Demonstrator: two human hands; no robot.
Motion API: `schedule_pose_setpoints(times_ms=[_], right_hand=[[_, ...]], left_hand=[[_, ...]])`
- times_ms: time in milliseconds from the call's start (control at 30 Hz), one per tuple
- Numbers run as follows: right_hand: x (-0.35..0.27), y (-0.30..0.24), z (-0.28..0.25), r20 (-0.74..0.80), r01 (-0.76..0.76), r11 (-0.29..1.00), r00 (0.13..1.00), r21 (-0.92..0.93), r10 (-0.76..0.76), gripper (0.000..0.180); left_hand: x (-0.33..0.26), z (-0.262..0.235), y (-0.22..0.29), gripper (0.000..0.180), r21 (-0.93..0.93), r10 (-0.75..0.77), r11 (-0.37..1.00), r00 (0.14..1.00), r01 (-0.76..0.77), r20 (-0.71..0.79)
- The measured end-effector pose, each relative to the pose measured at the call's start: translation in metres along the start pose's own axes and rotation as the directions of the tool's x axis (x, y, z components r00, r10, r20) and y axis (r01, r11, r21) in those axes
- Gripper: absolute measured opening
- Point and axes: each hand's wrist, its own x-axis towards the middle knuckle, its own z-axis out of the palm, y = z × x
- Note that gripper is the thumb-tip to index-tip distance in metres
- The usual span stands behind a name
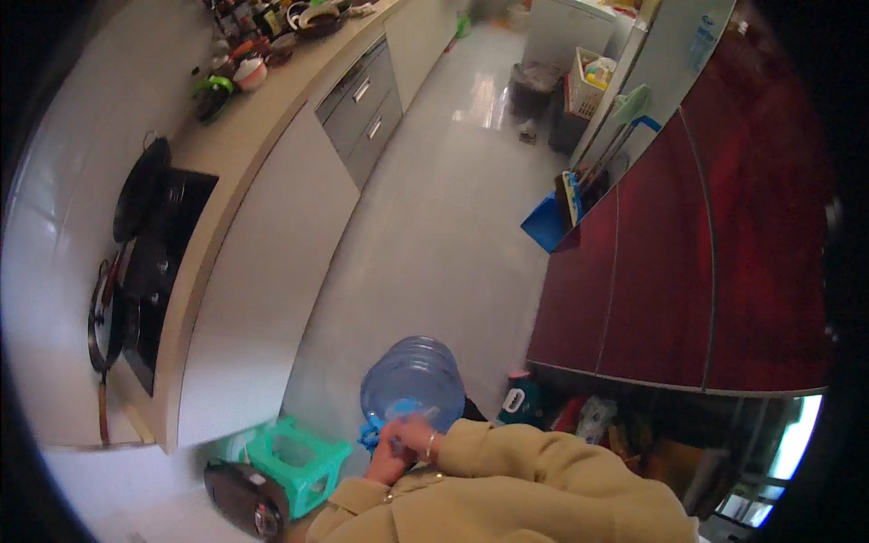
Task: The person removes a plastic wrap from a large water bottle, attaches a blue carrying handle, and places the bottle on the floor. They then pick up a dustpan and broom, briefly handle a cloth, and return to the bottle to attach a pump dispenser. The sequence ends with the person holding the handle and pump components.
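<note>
A large clear blue water jug [412, 366] is in front of me at the lower middle, its ribbed body away from me and its near end under my hands. My left hand [387, 460] is closed at that near end. Close against it, my right hand [415, 436], with a bracelet at the wrist, is closed there too. Crumpled bright blue material [370, 433] shows beside my fingers. My hands hide the jug's neck and whatever lies between my fingers.
A green plastic stool [294, 457] and a dark rounded appliance [246, 498] are at lower left. Left runs a counter [231, 163] with a black cooktop [181, 244] and pans. Dark red cabinets [665, 262] line the right, beside a blue dustpan [546, 223].
</note>
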Motion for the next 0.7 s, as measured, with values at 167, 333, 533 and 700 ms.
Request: schedule_pose_setpoints(times_ms=[167, 333, 533, 700], right_hand=[[0.043, -0.062, -0.020, -0.023, -0.120, 0.945, 0.991, 0.305, 0.133, 0.009], [0.087, -0.149, -0.008, -0.113, -0.201, 0.847, 0.950, 0.491, 0.291, 0.015], [0.126, -0.210, 0.004, -0.197, -0.067, 0.666, 0.929, 0.743, 0.313, 0.009], [0.170, -0.235, -0.024, -0.218, -0.043, 0.701, 0.935, 0.712, 0.279, 0.005]], left_hand=[[0.083, -0.034, 0.028, 0.076, 0.074, 0.095, 0.991, 0.978, -0.110, 0.186], [0.191, -0.103, 0.038, 0.078, 0.052, 0.028, 0.997, 0.880, -0.060, 0.474], [0.272, -0.145, 0.085, 0.077, 0.286, -0.087, 0.950, 0.777, -0.123, 0.623], [0.323, -0.152, 0.138, 0.078, 0.263, -0.099, 0.960, 0.758, -0.098, 0.644]])
